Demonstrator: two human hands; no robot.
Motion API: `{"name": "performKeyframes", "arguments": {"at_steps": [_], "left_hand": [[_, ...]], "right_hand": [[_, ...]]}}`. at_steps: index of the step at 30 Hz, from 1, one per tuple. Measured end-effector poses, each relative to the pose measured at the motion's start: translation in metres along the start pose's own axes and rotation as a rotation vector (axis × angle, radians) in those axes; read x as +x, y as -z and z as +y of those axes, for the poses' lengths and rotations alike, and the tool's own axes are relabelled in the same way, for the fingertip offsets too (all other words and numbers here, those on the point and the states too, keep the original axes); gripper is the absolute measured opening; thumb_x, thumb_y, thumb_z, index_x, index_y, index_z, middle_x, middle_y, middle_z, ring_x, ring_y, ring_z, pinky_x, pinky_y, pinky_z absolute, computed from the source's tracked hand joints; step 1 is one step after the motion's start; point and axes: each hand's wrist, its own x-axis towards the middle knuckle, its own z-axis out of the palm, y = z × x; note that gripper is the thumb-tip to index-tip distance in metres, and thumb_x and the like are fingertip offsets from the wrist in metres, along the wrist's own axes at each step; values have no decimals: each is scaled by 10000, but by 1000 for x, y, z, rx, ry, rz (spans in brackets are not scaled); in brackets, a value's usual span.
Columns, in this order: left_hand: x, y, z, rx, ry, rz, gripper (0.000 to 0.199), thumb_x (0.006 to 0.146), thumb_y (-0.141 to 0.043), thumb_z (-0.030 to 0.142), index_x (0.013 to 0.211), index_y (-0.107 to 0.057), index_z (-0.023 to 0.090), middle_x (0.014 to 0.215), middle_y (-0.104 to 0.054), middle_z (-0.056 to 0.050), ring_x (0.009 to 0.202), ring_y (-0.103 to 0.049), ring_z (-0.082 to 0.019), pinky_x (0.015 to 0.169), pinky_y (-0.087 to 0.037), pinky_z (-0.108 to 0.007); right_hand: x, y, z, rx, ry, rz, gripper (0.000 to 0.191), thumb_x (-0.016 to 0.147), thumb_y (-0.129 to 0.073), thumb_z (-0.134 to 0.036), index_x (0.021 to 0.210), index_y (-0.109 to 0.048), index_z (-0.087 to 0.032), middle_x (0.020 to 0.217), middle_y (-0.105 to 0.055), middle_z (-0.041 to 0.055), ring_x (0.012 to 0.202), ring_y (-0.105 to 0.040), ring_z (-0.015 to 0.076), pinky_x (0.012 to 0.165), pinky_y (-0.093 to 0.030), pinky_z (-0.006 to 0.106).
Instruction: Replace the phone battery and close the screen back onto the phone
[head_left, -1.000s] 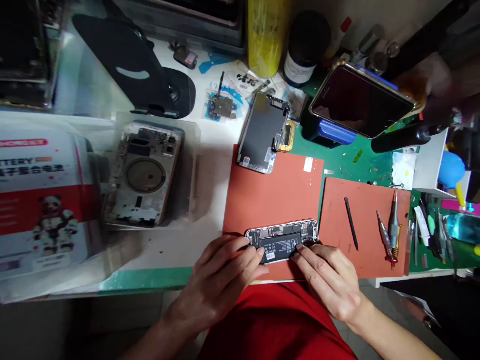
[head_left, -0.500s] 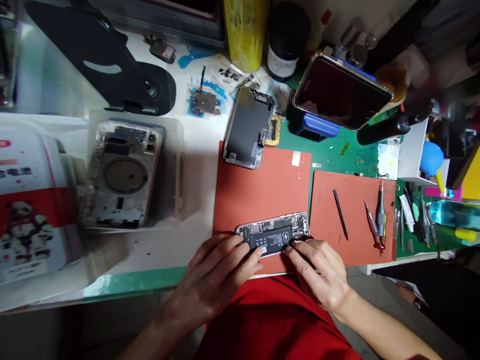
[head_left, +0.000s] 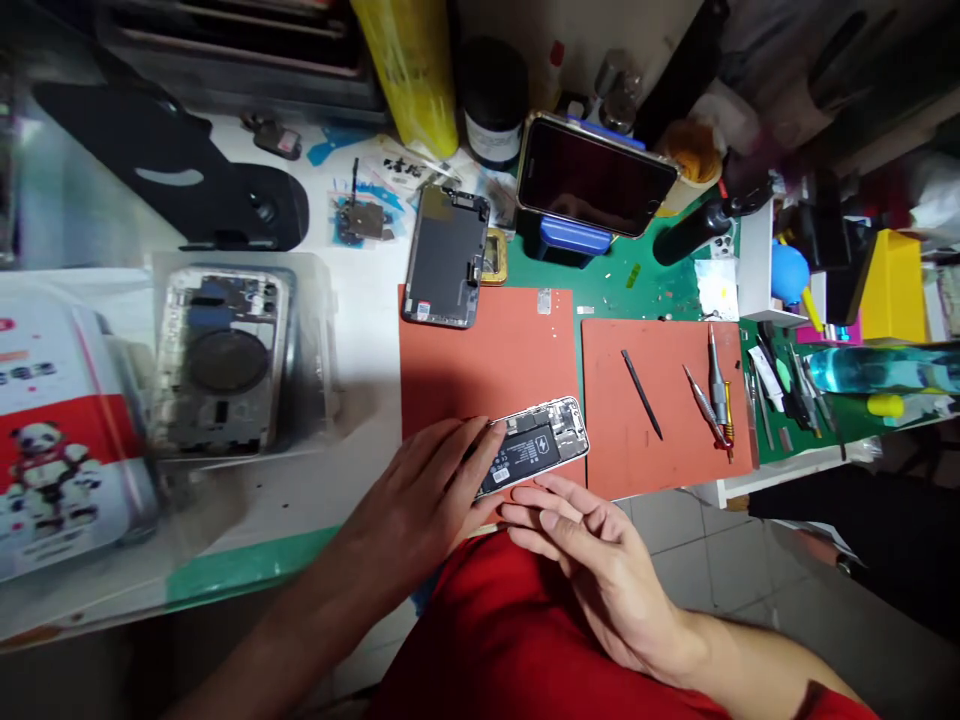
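An opened phone body [head_left: 555, 432] with a black battery [head_left: 525, 452] lies slantwise near the front edge of the left orange mat [head_left: 487, 350]. My left hand [head_left: 431, 480] grips its left end, fingers over the top and thumb below, hiding that part. My right hand [head_left: 592, 560] is turned palm up just below the phone's lower edge, its fingers apart and nothing in them. Farther back, a detached screen [head_left: 448, 255] lies partly on the mat's upper edge.
A second orange mat [head_left: 611, 400] holds a black stick [head_left: 642, 395] and screwdrivers [head_left: 718, 380]. Behind stands a phone on a blue stand [head_left: 596, 180]. At left are a phone housing [head_left: 225, 360] and a panda box [head_left: 67, 430]. A person's dark sleeve [head_left: 825, 500] shows at right.
My right hand has come off the phone and turned palm up. My left hand has shifted over the phone's left end, and the phone is tilted more. The camera view has moved.
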Motion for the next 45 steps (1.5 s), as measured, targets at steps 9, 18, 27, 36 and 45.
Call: {"name": "performKeyframes", "arguments": {"at_steps": [9, 18, 27, 36, 45], "left_hand": [[8, 2, 26, -217, 171, 146, 819, 994, -741, 247, 1709, -344, 202, 1308, -751, -165, 1191, -719, -348, 1035, -652, -541], [15, 10, 44, -1527, 1073, 41, 639, 917, -747, 700, 1359, -746, 240, 1226, -818, -114, 1180, -777, -367, 953, -673, -499], [33, 0, 57, -1892, 1109, 226, 429, 789, -953, 386, 1142, -773, 222, 1034, -805, -56, 920, -786, -240, 791, -670, -357], [32, -5, 64, -1801, 1067, 248, 421, 796, -950, 390, 1131, -734, 256, 975, -772, 1, 859, -730, -179, 773, -641, -317], [32, -8, 67, -1711, 1058, 217, 549, 808, -934, 439, 1276, -701, 275, 1147, -814, -41, 1040, -783, -263, 893, -657, -408]], "right_hand": [[20, -10, 13, -31, 254, -55, 343, 950, -877, -466, 1137, -784, -194, 1047, -829, 62, 885, -750, 181, 946, -624, 363], [18, 0, -28, -390, 298, -361, 341, 984, -825, -488, 1171, -804, -204, 898, -806, 24, 784, -712, 137, 816, -609, 296], [10, 9, -35, -619, 390, -212, 396, 948, -756, -361, 1307, -754, -194, 986, -817, 50, 874, -764, 172, 871, -647, 348], [7, 6, -39, -769, 487, -99, 304, 875, -732, -251, 1166, -779, -177, 838, -772, 2, 721, -693, 121, 736, -603, 264], [10, 13, -39, -761, 481, -157, 285, 956, -731, -318, 1210, -789, -203, 898, -803, 25, 785, -739, 152, 818, -638, 313]]}}
